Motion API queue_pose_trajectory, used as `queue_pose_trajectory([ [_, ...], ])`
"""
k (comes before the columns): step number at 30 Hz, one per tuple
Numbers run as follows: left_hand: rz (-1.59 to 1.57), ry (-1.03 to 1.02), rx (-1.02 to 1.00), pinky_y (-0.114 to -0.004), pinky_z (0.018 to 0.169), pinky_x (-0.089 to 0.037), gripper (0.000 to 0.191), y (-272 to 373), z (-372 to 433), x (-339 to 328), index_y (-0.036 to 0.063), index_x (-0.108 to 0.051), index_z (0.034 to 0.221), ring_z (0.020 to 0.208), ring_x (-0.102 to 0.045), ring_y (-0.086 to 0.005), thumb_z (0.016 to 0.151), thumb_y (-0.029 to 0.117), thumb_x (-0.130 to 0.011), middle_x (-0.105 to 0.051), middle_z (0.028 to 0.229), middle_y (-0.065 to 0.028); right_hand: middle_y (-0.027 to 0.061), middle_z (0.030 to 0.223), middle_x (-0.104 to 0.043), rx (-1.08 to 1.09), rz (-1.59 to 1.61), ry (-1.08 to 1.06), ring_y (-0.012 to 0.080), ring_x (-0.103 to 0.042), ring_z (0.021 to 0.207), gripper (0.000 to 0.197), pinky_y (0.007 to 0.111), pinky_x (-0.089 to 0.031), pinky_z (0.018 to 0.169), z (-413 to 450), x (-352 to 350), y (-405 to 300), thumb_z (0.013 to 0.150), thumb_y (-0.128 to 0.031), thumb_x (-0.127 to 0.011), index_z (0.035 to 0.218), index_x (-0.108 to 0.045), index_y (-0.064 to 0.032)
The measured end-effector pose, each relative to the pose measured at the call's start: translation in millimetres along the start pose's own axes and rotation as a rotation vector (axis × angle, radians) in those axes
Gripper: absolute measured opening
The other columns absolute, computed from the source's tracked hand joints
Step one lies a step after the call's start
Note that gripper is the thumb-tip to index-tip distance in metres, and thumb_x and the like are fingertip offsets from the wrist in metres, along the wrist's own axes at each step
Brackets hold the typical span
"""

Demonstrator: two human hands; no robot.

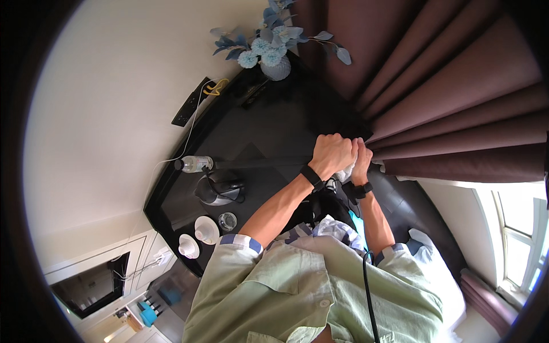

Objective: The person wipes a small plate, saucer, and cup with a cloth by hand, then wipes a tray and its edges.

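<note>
Both my hands meet at the right edge of the black tabletop. My left hand is closed, knuckles up, on a white cloth that hangs below it. Right beside it, my right hand closes on the same bunched cloth, most of which the fingers hide. Each wrist wears a black band. On the table left of my forearm stand a black and silver electric kettle and a clear bottle with a black cap.
Near the table's lower left are a glass ashtray and two white paper-covered cups. A grey vase of blue artificial flowers stands at the far corner. Mauve curtains hang at the right. A white cable runs along the wall.
</note>
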State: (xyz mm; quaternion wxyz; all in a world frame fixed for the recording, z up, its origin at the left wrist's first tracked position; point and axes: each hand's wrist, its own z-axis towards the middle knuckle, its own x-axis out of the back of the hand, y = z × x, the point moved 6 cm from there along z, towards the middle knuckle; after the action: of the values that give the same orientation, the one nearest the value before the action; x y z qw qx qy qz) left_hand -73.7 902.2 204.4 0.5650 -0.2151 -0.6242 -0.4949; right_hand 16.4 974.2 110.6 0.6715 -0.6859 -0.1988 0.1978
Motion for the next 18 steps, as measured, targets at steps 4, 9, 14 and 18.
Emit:
queue_pose_trajectory([
  [4, 0.000, -0.059, -0.009, -0.044, 0.050, -0.053, 0.053, -17, -11, 7, 0.0065, -0.069, 0.056, 0.050, -0.065, -0.0345, 0.097, 0.034, -0.051, -0.063, 0.053, -0.0145, 0.0025, 0.055, -0.045, 0.109, 0.049, 0.071, 0.0126, -0.040, 0.054, 0.053, 0.034, -0.033, 0.054, 0, 4, 7, 0.106, -0.031, -0.050, 0.063, -0.049, -0.0004],
  [9, 0.061, -0.101, 0.061, -0.044, 0.053, -0.053, 0.055, -89, -49, 47, 0.0073, -0.069, 0.057, 0.052, -0.065, -0.0351, 0.099, 0.037, -0.049, -0.063, 0.054, -0.0142, 0.0013, 0.055, -0.035, 0.006, 0.426, 0.060, 0.0140, -0.037, 0.051, 0.053, 0.032, -0.034, 0.054, 13, 5, 17, 0.106, -0.030, -0.050, 0.059, -0.035, -0.0096],
  [14, 0.097, 0.029, 0.107, -0.044, 0.052, -0.052, 0.052, -208, -121, 108, 0.0047, -0.065, 0.054, 0.052, -0.064, -0.0358, 0.097, 0.033, -0.055, -0.060, 0.052, -0.0143, 0.0005, 0.054, -0.033, 0.043, 0.441, 0.133, 0.0136, -0.034, 0.050, 0.052, 0.031, -0.032, 0.052, 30, 20, 19, 0.105, -0.030, -0.050, 0.059, -0.035, -0.0117],
  [18, -0.205, 0.111, 0.087, -0.042, 0.048, -0.045, 0.048, -234, -142, 114, -0.0017, -0.061, 0.058, 0.051, -0.059, -0.0374, 0.097, 0.027, -0.060, -0.058, 0.055, -0.0184, 0.0002, 0.054, -0.031, 0.019, 0.529, 0.097, 0.0135, -0.033, 0.051, 0.054, 0.031, -0.032, 0.053, 36, 17, 14, 0.106, -0.026, -0.050, 0.058, -0.030, -0.0112],
])
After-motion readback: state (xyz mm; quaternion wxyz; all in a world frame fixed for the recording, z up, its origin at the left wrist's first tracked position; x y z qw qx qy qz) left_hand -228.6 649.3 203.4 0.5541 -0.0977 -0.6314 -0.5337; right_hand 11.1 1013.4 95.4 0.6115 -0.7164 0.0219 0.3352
